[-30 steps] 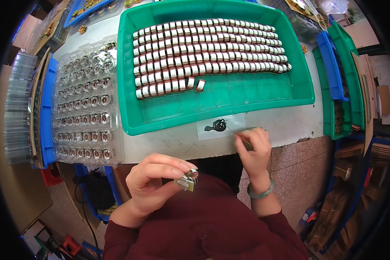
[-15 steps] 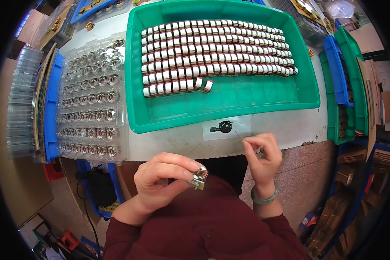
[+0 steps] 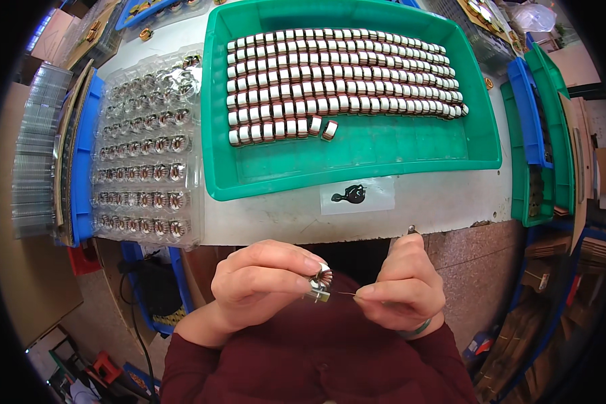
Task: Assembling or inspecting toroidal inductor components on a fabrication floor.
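Note:
My left hand (image 3: 259,283) pinches a small toroidal coil (image 3: 324,276) between thumb and fingers, above my lap. The coil has copper-coloured windings, a white part and a greenish-yellow base (image 3: 322,295) on its lower side. Facing it from the right, my right hand (image 3: 405,286) has thumb and fingertips closed on a thin needle-like rod (image 3: 344,293). The rod's tip points left and lies close by the coil's base; whether they touch I cannot tell. On the table's front part lies a white sheet (image 3: 380,196) bearing a glossy black paste blob (image 3: 355,194).
A green bin (image 3: 357,176) behind the sheet holds rows of white-and-dark coil pieces (image 3: 276,130). At left, a clear plastic tray (image 3: 196,168) is full of wound coils (image 3: 160,172). Blue and green bins (image 3: 535,135) stand at right. The table's front edge (image 3: 283,243) runs just beyond my hands.
My right hand has come down and left from beside the black paste, bringing the rod to the coil. My left hand stays near its place, still gripping the coil. The view has shifted slightly.

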The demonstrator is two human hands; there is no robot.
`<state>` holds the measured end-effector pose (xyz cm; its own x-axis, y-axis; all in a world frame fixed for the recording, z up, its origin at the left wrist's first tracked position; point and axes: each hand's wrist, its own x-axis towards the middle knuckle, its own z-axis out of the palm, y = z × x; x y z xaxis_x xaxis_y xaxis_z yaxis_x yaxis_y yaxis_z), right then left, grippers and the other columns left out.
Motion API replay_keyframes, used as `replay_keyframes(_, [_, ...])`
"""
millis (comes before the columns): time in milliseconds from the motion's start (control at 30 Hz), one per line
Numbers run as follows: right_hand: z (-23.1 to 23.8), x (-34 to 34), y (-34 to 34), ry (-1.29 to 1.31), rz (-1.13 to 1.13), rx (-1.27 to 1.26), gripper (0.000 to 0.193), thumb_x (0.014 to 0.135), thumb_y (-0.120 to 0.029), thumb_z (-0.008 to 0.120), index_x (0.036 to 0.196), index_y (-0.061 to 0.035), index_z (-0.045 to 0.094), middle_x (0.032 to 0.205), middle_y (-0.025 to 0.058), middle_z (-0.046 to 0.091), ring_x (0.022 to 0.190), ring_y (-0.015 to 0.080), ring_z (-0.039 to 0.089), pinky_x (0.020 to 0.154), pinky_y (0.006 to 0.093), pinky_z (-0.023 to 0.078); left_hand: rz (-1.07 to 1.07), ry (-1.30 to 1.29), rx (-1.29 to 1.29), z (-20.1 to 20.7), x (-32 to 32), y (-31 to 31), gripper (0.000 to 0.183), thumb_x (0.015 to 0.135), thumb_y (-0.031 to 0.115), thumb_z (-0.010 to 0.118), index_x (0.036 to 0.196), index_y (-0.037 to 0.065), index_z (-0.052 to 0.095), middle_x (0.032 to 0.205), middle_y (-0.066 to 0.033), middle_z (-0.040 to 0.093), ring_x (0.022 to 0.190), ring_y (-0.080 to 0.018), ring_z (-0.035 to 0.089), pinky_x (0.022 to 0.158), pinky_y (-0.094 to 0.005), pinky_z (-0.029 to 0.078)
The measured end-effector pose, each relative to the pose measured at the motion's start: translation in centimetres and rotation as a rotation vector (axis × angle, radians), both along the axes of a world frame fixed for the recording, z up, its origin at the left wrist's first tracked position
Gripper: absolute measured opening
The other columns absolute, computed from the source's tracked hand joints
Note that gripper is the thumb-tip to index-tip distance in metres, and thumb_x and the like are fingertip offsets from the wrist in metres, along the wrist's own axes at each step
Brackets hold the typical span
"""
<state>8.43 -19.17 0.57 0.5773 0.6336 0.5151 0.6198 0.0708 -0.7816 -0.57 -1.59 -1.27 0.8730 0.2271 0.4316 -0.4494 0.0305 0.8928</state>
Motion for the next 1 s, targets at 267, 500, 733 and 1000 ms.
replay_keyframes(267, [-0.08,-0.07,-0.01,-0.025,-0.001,-0.018,0.021,0.065,-0.004,0.071,0.083,-0.0134,0.066,0.074,-0.0055,0.054,0.06,0.0086,0.046,0.063,0.0235,0.035,0.009,-0.024,-0.072,0.01,-0.04,-0.33,0.012,0.073,-0.007,0.064,0.082,0.001,0.062,0.096,-0.0114,0.061,0.081,-0.0219,0.062,0.072,-0.0306,0.055])
replay_keyframes(500, [-0.07,-0.17,-0.12,-0.04,-0.004,-0.037,0.021,0.065,-0.005,0.071,0.084,-0.0135,0.066,0.074,-0.0053,0.054,0.06,0.0087,0.046,0.063,0.0236,0.035,0.007,-0.028,-0.08,-0.03,-0.06,-0.33,0.012,0.073,-0.007,0.064,0.082,0.001,0.062,0.096,-0.0115,0.06,0.082,-0.0217,0.062,0.073,-0.0304,0.055])
replay_keyframes(733, [-0.11,-0.16,-0.08,-0.05,-0.005,-0.03,0.021,0.066,-0.005,0.071,0.084,-0.0133,0.066,0.073,-0.005,0.054,0.06,0.0088,0.046,0.064,0.0236,0.035,0.002,-0.022,-0.066,0.09,0.01,-0.25,0.013,0.073,-0.008,0.064,0.082,0.001,0.061,0.097,-0.0118,0.06,0.082,-0.0219,0.062,0.073,-0.0306,0.055])
replay_keyframes(1000, [-0.3,-0.22,-0.16,-0.05,0.003,-0.04,0.02,0.066,-0.005,0.071,0.084,-0.0132,0.066,0.074,-0.0049,0.054,0.06,0.009,0.046,0.064,0.0234,0.035,0.014,0.057,-0.033,-0.05,-0.32,-0.06,0.013,0.077,-0.002,0.064,0.083,0.006,0.055,0.092,-0.0111,0.058,0.078,-0.0295,0.063,0.068,-0.037,0.056])
